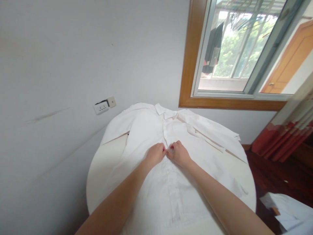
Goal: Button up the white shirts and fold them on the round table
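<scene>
A white button-up shirt (146, 130) lies spread face up on a round white table (97, 176), collar toward the wall and sleeves out to both sides. My left hand (155, 154) and my right hand (179, 153) meet at the middle of the shirt's front placket. Both are closed in a pinch on the placket fabric, fingertips almost touching each other. What sits between the fingertips is too small to make out.
A grey wall with a white socket (101, 107) stands behind the table. A wood-framed window (190, 65) is at the upper right. A red and cream curtain (288, 133) hangs at the right. White cloth (286, 209) lies on the dark floor, lower right.
</scene>
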Demonstrator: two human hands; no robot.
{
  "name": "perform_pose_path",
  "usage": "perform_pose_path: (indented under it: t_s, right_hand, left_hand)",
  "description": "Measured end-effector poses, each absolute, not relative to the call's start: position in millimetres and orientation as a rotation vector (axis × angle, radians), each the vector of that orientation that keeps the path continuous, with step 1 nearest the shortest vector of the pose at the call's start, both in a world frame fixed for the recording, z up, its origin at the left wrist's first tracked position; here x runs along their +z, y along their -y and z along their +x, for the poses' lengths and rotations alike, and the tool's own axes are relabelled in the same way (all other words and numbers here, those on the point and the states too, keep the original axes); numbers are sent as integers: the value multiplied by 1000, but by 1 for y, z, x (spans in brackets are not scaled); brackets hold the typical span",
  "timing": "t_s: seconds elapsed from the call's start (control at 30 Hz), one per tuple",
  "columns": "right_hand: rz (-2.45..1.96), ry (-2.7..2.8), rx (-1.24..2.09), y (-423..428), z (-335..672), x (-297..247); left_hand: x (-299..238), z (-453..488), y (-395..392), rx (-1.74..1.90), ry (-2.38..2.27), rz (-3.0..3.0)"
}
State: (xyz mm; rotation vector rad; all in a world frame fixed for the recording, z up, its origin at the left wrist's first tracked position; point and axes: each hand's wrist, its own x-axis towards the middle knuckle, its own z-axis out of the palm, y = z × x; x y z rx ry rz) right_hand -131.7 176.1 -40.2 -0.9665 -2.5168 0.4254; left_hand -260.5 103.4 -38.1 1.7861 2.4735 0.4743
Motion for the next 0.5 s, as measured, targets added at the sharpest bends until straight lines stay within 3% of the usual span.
perform_pose_path:
  t_s: [0.3, 0.5]
  right_hand:
    - [-997, 2604, 256, -174, -135, -37]
    - [-958, 2564, 390, -181, -127, -35]
  left_hand:
    - [-37, -256, -103, 402, -2493, 1844]
    - [-37, -262, -104, 479, -2426, 1817]
